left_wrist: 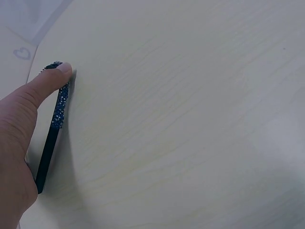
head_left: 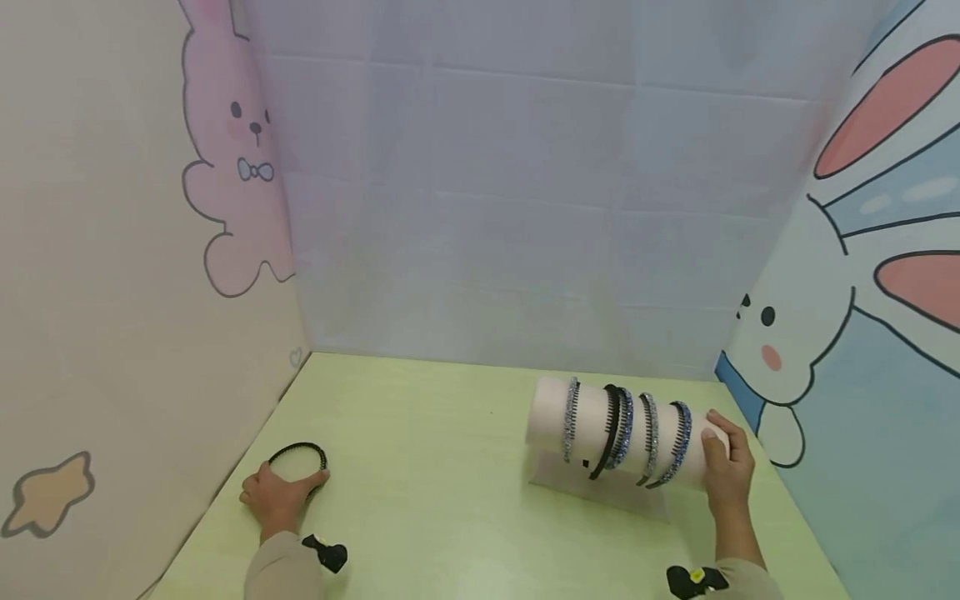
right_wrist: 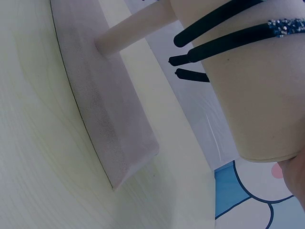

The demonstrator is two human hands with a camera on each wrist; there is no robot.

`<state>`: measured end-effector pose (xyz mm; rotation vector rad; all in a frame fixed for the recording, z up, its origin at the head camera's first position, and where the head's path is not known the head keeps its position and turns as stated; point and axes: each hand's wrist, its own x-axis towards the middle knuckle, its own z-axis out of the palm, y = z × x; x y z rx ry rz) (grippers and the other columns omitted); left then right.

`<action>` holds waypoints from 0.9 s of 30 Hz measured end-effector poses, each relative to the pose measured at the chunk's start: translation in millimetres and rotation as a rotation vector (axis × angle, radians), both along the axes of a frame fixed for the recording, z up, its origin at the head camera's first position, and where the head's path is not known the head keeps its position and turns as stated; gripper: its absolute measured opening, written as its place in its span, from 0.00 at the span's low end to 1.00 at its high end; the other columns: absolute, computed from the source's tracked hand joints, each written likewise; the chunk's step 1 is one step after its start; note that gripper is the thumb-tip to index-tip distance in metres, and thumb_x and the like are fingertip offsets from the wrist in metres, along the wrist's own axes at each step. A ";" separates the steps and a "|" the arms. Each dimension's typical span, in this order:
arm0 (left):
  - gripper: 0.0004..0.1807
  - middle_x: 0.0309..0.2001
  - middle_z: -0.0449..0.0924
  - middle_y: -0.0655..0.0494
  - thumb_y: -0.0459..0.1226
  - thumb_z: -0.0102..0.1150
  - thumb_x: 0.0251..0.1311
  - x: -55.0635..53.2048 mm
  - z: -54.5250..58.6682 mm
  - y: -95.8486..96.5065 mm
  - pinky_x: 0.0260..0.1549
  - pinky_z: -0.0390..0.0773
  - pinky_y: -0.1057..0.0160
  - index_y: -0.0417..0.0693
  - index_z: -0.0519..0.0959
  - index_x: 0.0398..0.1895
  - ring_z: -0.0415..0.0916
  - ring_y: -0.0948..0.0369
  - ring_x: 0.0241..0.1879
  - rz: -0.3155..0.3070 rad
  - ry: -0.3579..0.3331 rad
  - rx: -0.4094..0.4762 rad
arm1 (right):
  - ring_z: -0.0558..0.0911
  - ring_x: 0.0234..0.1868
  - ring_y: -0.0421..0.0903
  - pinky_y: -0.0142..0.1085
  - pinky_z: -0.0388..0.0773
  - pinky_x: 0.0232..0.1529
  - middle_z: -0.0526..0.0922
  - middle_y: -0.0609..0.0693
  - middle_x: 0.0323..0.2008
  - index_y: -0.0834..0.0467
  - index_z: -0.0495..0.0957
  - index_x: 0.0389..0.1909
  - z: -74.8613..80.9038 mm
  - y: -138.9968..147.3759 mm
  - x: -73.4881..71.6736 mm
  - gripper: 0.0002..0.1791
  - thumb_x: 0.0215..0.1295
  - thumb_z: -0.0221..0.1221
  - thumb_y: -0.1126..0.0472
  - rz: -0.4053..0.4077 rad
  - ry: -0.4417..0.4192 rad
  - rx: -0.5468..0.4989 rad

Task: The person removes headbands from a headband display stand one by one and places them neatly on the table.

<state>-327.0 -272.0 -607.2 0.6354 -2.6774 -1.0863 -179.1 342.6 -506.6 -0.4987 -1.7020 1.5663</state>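
At the table's left side my left hand (head_left: 276,498) holds a dark headband (head_left: 324,458) between thumb and fingers, close over the tabletop. Blue glitter covers part of the headband (left_wrist: 59,107) in the left wrist view, with the thumb lying across it. My right hand (head_left: 729,479) grips the right end of a pale roll-shaped headband stand (head_left: 551,417), thumb in front and fingers over the top. Several headbands circle the roll, among them a silver one (head_left: 572,421), a black one (head_left: 611,429) and a blue one (head_left: 682,446) nearest that hand.
The stand's flat pale base (right_wrist: 95,95) rests on the light green table (head_left: 420,467), joined to the roll by a short post (right_wrist: 138,28). Walls with rabbit drawings close in the left and right sides, and a pale sheet (head_left: 525,208) hangs behind.
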 end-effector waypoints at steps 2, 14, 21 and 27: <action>0.62 0.57 0.48 0.21 0.50 0.76 0.31 0.3 -2.3 0.1 0.55 0.48 0.40 0.21 0.51 0.61 0.44 0.30 0.57 -0.001 -0.015 -0.022 | 0.69 0.54 0.39 0.22 0.66 0.42 0.74 0.39 0.54 0.59 0.75 0.54 -1.4 0.5 -0.6 0.16 0.67 0.52 0.63 0.002 -0.001 0.002; 0.65 0.60 0.45 0.20 0.55 0.73 0.36 -0.8 -5.1 0.8 0.60 0.38 0.40 0.20 0.45 0.64 0.38 0.30 0.61 -0.073 -0.038 -0.070 | 0.68 0.55 0.39 0.24 0.66 0.45 0.72 0.39 0.56 0.57 0.75 0.55 0.4 0.3 -0.5 0.16 0.67 0.52 0.62 -0.004 -0.028 -0.008; 0.68 0.61 0.41 0.19 0.58 0.71 0.37 -1.0 -2.8 1.9 0.59 0.38 0.39 0.21 0.40 0.66 0.36 0.29 0.61 -0.091 -0.050 -0.086 | 0.69 0.56 0.39 0.25 0.65 0.46 0.73 0.39 0.56 0.57 0.75 0.55 -1.1 -0.2 -1.5 0.16 0.67 0.52 0.62 -0.013 -0.023 0.022; 0.70 0.65 0.34 0.21 0.60 0.71 0.35 2.0 -4.5 5.3 0.59 0.33 0.36 0.26 0.40 0.68 0.29 0.30 0.64 -0.089 0.008 -0.096 | 0.70 0.53 0.39 0.23 0.66 0.40 0.73 0.41 0.56 0.58 0.75 0.55 -3.4 0.7 -2.8 0.16 0.67 0.52 0.64 -0.018 0.002 0.018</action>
